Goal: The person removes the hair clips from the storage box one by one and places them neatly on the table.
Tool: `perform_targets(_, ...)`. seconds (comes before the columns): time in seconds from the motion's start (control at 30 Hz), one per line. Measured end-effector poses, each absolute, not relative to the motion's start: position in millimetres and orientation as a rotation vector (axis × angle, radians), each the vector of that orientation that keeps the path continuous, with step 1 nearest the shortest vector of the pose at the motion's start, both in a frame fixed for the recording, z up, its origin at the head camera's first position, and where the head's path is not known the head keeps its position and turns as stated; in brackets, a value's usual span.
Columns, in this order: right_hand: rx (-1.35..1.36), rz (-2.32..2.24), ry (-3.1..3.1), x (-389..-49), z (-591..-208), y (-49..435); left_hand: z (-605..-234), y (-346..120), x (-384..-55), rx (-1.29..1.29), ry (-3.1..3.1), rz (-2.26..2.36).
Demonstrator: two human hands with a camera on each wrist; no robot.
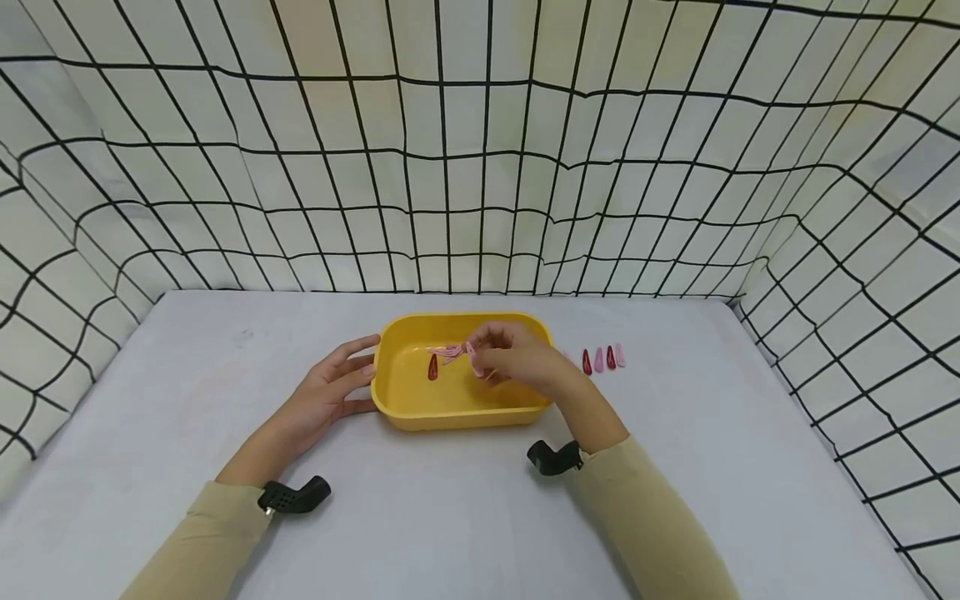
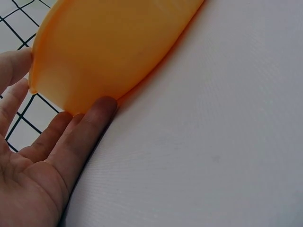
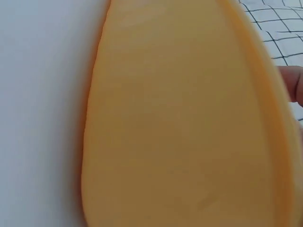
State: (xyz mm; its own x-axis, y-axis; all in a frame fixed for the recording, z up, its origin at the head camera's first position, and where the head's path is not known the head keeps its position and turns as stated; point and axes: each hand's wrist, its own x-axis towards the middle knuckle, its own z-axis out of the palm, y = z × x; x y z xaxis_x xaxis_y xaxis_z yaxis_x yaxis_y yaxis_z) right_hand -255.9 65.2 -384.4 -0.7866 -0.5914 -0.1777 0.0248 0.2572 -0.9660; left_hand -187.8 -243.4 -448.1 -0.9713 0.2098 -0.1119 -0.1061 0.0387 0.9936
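Observation:
A yellow tray (image 1: 442,421) stands on the white table. My left hand (image 1: 330,392) touches its left end, fingers spread along the rim and side; the left wrist view shows fingertips (image 2: 105,105) against the wall. Over the inside of the tray, my right hand (image 1: 513,360) pinches a pink hair clip (image 1: 474,358) between thumb and fingers. Close beside that clip lies a bundle of thin pink strands (image 1: 448,352), with a red hair clip (image 1: 432,367) on the tray floor below it. In the right wrist view, the tray's side (image 3: 175,123) hides most of the hand.
Right of the tray is a row of several red and pink hair clips, among them a red clip (image 1: 587,362) and a pink clip (image 1: 599,360). My right forearm partly covers the row's left end. A black grid with white behind it (image 1: 465,192) encloses the table's back and sides.

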Motion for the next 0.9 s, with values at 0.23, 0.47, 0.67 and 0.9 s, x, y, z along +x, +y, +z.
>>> perform_targets(0.23, -0.52, -1.65, 2.014, -250.4, -380.1, 98.8, -449.5, -246.4, -190.2, 0.102, 2.101, 2.014)
perform_targets(0.47, -0.51, -1.73, 2.022, -251.9, -373.6, 109.3, -448.0, -251.3, -187.7, 0.113, 2.121, 2.008)
perform_targets(0.67, -0.434, -1.729, 2.082, -256.5, -367.8, 121.4, -448.0, -250.2, -184.3, 0.107, 2.107, 2.011)
perform_targets(0.9, -0.387, -1.74, 2.163, -259.4, -364.7, 138.7, -450.9, -245.3, -188.0, 0.097, 2.104, 2.009)
